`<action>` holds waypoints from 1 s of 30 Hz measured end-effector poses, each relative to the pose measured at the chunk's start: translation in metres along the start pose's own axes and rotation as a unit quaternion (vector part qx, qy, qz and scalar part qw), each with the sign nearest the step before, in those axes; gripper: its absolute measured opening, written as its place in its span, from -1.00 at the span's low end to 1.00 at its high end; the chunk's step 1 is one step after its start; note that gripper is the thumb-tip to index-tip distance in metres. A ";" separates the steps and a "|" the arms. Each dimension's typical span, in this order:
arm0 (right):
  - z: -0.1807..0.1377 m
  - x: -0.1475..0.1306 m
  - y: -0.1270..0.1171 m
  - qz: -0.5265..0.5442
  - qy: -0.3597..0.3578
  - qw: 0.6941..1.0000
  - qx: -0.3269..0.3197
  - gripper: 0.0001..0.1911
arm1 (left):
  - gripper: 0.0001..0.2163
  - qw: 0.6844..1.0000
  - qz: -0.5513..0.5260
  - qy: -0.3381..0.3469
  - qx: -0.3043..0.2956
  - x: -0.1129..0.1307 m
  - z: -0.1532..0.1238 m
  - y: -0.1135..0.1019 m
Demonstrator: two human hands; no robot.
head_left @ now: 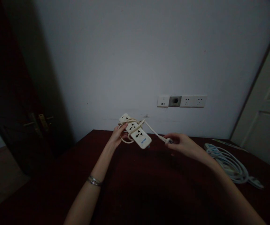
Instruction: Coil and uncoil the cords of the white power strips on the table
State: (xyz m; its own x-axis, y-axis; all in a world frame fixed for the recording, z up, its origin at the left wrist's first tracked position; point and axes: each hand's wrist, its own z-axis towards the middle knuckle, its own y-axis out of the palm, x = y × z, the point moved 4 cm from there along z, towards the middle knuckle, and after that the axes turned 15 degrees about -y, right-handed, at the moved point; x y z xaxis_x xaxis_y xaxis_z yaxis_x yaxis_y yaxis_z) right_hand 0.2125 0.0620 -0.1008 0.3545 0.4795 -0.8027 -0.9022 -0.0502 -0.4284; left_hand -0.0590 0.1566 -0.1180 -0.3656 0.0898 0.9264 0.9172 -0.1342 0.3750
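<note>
Aloft, left hand holds the power strip — right hand, its plug.

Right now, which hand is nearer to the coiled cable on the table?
Right. The right hand holds the plug, left of the coiled cable; the left hand is farther left, holding the power strip.

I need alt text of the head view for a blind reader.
The left hand holds a white power strip looped with its cord; the right hand grips its plug. Behind are wall sockets; at right, a coiled cable.
</note>
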 end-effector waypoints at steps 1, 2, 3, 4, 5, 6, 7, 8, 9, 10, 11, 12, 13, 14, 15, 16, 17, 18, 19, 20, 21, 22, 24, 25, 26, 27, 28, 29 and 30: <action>0.002 0.001 -0.003 -0.004 -0.010 1.000 0.007 -0.66 | -0.72 1.000 -0.009 -0.002 -0.007 -0.001 0.000 0.000; 0.003 0.001 -0.005 -0.008 -0.025 1.000 0.016 -0.63 | -0.71 1.000 -0.018 -0.002 -0.017 -0.002 0.001 0.000; 0.005 0.000 -0.007 -0.013 -0.043 0.999 0.025 -0.61 | -0.70 0.999 -0.027 0.000 -0.027 -0.003 0.001 0.000; 0.006 -0.002 -0.007 -0.020 -0.062 0.997 0.035 -0.60 | -0.69 0.999 -0.035 0.002 -0.039 -0.005 0.002 0.000; 0.007 -0.004 -0.007 -0.029 -0.080 0.995 0.044 -0.57 | -0.67 0.998 -0.043 0.003 -0.052 -0.007 0.002 0.001; 0.008 -0.006 -0.007 -0.036 -0.095 0.993 0.055 -0.55 | -0.67 0.997 -0.049 0.005 -0.063 -0.009 0.003 0.002; 0.008 -0.008 -0.007 -0.042 -0.103 0.992 0.064 -0.52 | -0.66 0.996 -0.053 0.005 -0.072 -0.011 0.003 0.002; 0.008 -0.009 -0.006 -0.048 -0.109 0.990 0.075 -0.51 | -0.65 0.995 -0.055 0.004 -0.079 -0.013 0.003 0.004; 0.008 -0.011 -0.005 -0.055 -0.116 0.988 0.087 -0.50 | -0.65 0.995 -0.053 0.000 -0.085 -0.015 0.003 0.005; 0.008 -0.013 -0.005 -0.061 -0.126 0.985 0.101 -0.50 | -0.65 0.995 -0.047 -0.006 -0.091 -0.017 0.002 0.007; 0.007 -0.014 -0.004 -0.065 -0.137 0.982 0.113 -0.51 | -0.65 0.994 -0.036 -0.010 -0.100 -0.019 0.001 0.010; 0.007 -0.015 -0.002 -0.066 -0.149 0.979 0.120 -0.51 | -0.66 0.994 -0.021 -0.013 -0.110 -0.020 0.000 0.014; 0.007 -0.015 -0.001 -0.066 -0.159 0.977 0.124 -0.51 | -0.66 0.993 -0.004 -0.012 -0.120 -0.022 -0.002 0.018; 0.007 -0.015 0.001 -0.065 -0.165 0.976 0.124 -0.51 | -0.66 0.992 0.013 -0.011 -0.129 -0.023 -0.003 0.023; 0.007 -0.015 0.003 -0.065 -0.169 0.976 0.119 -0.52 | -0.66 0.990 0.029 -0.009 -0.135 -0.024 -0.005 0.027; 0.006 -0.015 0.005 -0.066 -0.172 0.976 0.113 -0.52 | -0.67 0.990 0.040 -0.008 -0.137 -0.026 -0.006 0.030; 0.006 -0.016 0.008 -0.071 -0.177 0.976 0.106 -0.53 | -0.67 0.990 0.047 -0.009 -0.136 -0.027 -0.007 0.033; 0.005 -0.017 0.010 -0.080 -0.183 0.975 0.100 -0.53 | -0.67 0.990 0.050 -0.012 -0.133 -0.029 -0.008 0.036; 0.004 -0.019 0.012 -0.092 -0.189 0.973 0.094 -0.53 | -0.66 0.990 0.051 -0.014 -0.131 -0.030 -0.009 0.038; 0.003 -0.021 0.014 -0.106 -0.193 0.971 0.089 -0.53 | -0.65 0.990 0.053 -0.014 -0.130 -0.030 -0.010 0.040; 0.002 -0.024 0.017 -0.122 -0.196 0.969 0.086 -0.53 | -0.65 0.990 0.057 -0.015 -0.130 -0.031 -0.011 0.042; 0.002 -0.026 0.019 -0.138 -0.196 0.967 0.084 -0.53 | -0.65 0.989 0.065 -0.016 -0.133 -0.032 -0.012 0.044; 0.001 -0.029 0.024 -0.156 -0.192 0.965 0.087 -0.54 | -0.68 0.986 0.089 -0.019 -0.139 -0.033 -0.014 0.047; 0.000 -0.030 0.026 -0.156 -0.187 0.966 0.089 -0.55 | -0.69 0.985 0.098 -0.021 -0.139 -0.035 -0.014 0.049; 0.001 -0.029 0.027 -0.153 -0.181 0.967 0.093 -0.55 | -0.70 0.985 0.104 -0.024 -0.138 -0.036 -0.014 0.049; 0.001 -0.028 0.028 -0.141 -0.171 0.970 0.096 -0.55 | -0.71 0.985 0.106 -0.025 -0.136 -0.037 -0.014 0.050; 0.002 -0.026 0.028 -0.118 -0.157 0.976 0.095 -0.54 | -0.71 0.985 0.106 -0.026 -0.133 -0.037 -0.013 0.049; 0.003 -0.024 0.029 -0.082 -0.138 0.983 0.087 -0.51 | -0.71 0.986 0.105 -0.028 -0.130 -0.038 -0.012 0.049; 0.003 -0.022 0.029 -0.034 -0.117 0.990 0.071 -0.47 | -0.70 0.986 0.104 -0.031 -0.127 -0.039 -0.011 0.048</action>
State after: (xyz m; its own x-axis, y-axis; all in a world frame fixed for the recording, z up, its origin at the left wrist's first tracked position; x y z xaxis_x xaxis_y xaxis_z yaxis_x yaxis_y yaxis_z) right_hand 0.1777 0.0530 -0.0943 0.3645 0.6679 -0.6489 -0.9094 0.1056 -0.4022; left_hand -0.0025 0.1354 -0.1358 -0.1573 0.0926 0.9832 0.8990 -0.3987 0.1814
